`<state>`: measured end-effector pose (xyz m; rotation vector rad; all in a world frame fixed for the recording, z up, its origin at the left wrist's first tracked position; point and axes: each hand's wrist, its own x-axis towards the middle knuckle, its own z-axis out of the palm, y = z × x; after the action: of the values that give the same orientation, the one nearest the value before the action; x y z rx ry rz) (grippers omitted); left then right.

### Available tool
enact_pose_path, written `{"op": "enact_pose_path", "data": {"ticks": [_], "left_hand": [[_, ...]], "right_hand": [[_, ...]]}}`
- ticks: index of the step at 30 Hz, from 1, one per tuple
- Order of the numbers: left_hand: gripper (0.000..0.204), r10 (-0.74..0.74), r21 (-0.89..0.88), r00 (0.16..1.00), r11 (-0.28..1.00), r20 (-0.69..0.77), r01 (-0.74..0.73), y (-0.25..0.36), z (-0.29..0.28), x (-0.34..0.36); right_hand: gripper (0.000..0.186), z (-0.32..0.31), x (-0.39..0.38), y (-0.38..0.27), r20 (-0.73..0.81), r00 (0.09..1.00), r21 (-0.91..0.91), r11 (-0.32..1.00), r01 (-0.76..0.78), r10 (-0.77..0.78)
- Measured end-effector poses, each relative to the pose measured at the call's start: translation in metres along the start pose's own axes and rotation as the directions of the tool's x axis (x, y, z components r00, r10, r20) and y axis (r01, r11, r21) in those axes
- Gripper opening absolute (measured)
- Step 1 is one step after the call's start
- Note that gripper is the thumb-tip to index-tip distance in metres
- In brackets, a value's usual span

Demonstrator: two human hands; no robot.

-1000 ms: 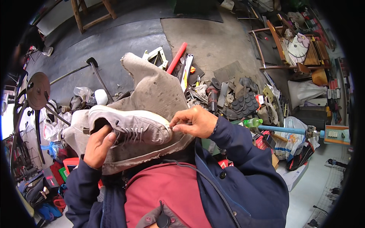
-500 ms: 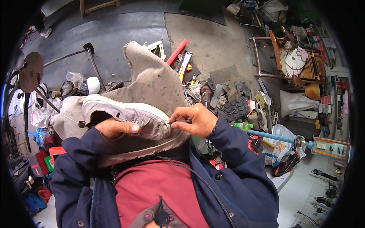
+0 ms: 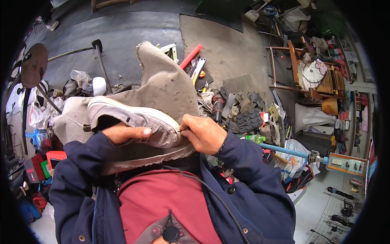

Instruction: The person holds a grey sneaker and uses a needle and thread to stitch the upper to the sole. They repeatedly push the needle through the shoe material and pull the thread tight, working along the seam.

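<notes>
A grey lace-up sneaker (image 3: 152, 124) with a pale rubber sole lies on its side over my lap, toe to the right. My left hand (image 3: 126, 133) grips it, thumb across the lace area and the other fingers hidden by the shoe. At the toe, my right hand (image 3: 204, 133) is closed in a pinch against the seam where sole meets upper. The slim metal tool seen in it a moment earlier is now hidden behind the fingers. Under the shoe a stained, thick beige cloth (image 3: 168, 87) with frayed edges covers my lap.
Beyond the cloth lies a heap of rubber pieces (image 3: 248, 116) and scraps, with a red bar (image 3: 191, 56) by it. A green bottle (image 3: 255, 139) lies right of my hand. A wooden chair (image 3: 298, 69) stands far right; a metal stand with a round disc (image 3: 34, 65) is at left.
My right hand has turned and closed in tighter against the toe, so the slim metal tool no longer shows. The left hand keeps its hold on the sneaker. The whole view has shifted slightly.
</notes>
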<state>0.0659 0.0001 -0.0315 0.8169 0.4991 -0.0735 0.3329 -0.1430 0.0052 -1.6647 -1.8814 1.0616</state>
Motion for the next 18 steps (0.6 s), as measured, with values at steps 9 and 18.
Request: {"op": "enact_pose_path", "data": {"ticks": [9, 18], "left_hand": [[0.064, -0.010, 0.062, 1.000, 0.998, -0.028, 0.011, -0.015, -0.018, 0.003], [0.067, -0.011, -0.044, 1.000, 0.999, -0.001, 0.011, -0.021, -0.024, 0.001]], "right_hand": [[0.037, -0.002, 0.009, 0.019, 0.046, 0.997, 0.120, 0.991, 0.058, -0.063], [0.068, -0.006, -0.015, 0.058, -0.200, 0.974, -0.381, 0.924, 0.023, -0.107]]}}
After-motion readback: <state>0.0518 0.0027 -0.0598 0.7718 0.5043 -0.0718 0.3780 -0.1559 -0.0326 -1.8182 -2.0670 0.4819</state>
